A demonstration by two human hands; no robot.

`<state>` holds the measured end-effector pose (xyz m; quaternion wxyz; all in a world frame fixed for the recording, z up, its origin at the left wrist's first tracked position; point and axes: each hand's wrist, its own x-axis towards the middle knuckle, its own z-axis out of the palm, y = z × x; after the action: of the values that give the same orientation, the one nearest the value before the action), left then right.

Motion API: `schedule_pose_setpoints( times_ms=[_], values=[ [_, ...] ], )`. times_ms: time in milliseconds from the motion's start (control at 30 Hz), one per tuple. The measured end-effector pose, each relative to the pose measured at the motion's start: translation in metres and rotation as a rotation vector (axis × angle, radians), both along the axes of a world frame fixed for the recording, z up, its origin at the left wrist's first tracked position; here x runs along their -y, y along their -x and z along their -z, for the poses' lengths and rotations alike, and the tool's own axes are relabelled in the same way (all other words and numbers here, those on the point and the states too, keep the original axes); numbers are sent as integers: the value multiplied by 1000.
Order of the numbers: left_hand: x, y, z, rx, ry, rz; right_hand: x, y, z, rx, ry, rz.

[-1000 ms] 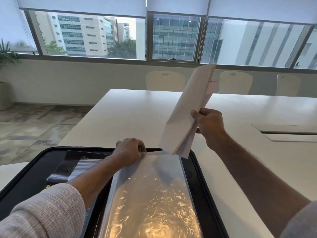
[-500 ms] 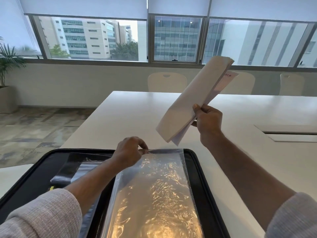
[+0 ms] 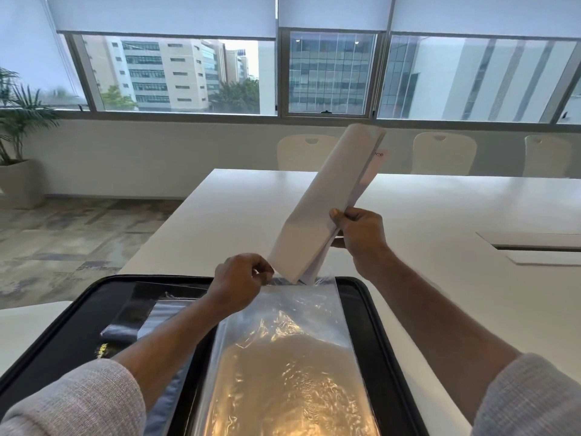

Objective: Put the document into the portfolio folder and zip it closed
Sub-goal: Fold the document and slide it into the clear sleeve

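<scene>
The black portfolio folder (image 3: 375, 313) lies open on the near end of the white table. A clear plastic sleeve (image 3: 292, 350) lies across its right half. My left hand (image 3: 240, 283) pinches the sleeve's far top edge. My right hand (image 3: 361, 236) grips a curled white document (image 3: 327, 209), which is held tilted, its top leaning away to the right. The document's lower corner touches the sleeve's mouth just right of my left hand. Whether the corner is inside the sleeve I cannot tell.
The long white table (image 3: 220, 225) stretches ahead, with a cable hatch (image 3: 534, 247) at the right. Three cream chairs (image 3: 443, 155) stand along its far side under the windows. A potted plant (image 3: 19, 146) stands on the floor at far left. More dark sleeves (image 3: 147, 313) lie in the folder's left half.
My right hand has brought the document down and toward me, from above the table to the sleeve's mouth. My left hand still holds the sleeve's top edge.
</scene>
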<state>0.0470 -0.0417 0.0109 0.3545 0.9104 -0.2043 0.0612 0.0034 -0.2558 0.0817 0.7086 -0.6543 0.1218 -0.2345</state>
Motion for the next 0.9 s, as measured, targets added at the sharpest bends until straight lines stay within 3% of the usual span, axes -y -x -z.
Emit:
schedule_pose_setpoints(
  times_ms=[200,567,900],
  values=[
    [1,0,3,13,33,9,18,7,0,-34,81,18],
    [16,5,5,-95,-42,137,32,11,0,64,-26,172],
    [12,3,-9,-104,117,148,22,8,2,101,26,108]
  ],
)
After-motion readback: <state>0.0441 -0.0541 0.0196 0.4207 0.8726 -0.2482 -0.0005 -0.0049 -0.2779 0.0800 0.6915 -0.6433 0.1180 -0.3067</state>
